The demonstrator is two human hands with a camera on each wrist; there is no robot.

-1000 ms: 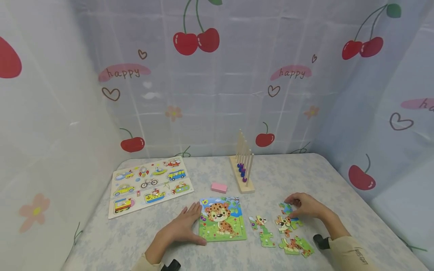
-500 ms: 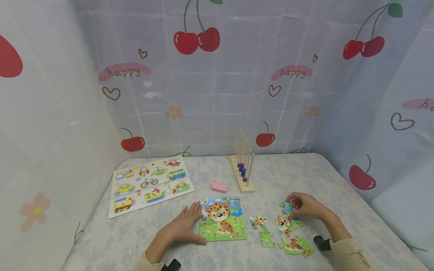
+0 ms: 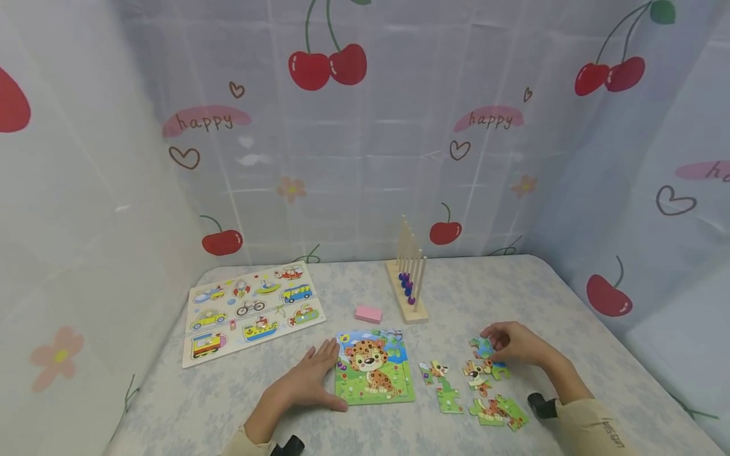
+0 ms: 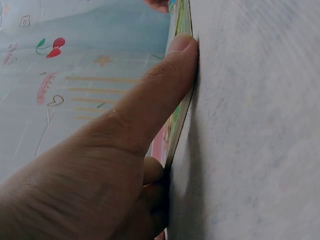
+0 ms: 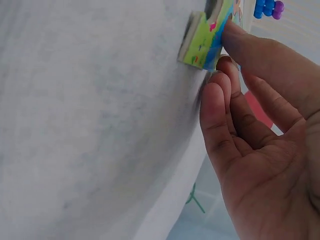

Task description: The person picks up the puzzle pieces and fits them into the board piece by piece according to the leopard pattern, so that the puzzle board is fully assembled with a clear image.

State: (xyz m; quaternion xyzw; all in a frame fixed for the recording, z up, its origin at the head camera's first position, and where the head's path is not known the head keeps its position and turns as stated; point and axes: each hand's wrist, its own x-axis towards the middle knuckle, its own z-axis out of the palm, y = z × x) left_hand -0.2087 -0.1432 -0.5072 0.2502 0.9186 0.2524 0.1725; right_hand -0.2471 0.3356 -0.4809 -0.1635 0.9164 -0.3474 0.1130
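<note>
In the head view my left hand point(image 3: 310, 378) lies at the left side of a square leopard jigsaw board point(image 3: 373, 370), fingers fairly straight. Its thumb point(image 4: 167, 75) touches the board's lower edge in the left wrist view. My right hand point(image 3: 519, 344) is over a group of loose jigsaw pieces to the right. Its thumb and index finger pinch a blue-and-green puzzle piece point(image 3: 483, 348), partly hidden by the fingers. Below it lie a leopard-face piece point(image 3: 478, 373) and a joined green-and-spotted group point(image 3: 499, 413). Left of these is a green puzzle piece group point(image 3: 448, 400).
A vehicle peg puzzle board point(image 3: 253, 313) lies at the back left. Behind the leopard board is a pink block point(image 3: 369, 315). A wooden peg stand point(image 3: 412, 310) with blue and purple beads stands at the back. Cherry-printed curtains surround the table point(image 3: 490, 291) on three sides.
The head view has tilted very slightly. Both hands keep nearly the same place, and the puzzle board and pieces show no clear movement.
</note>
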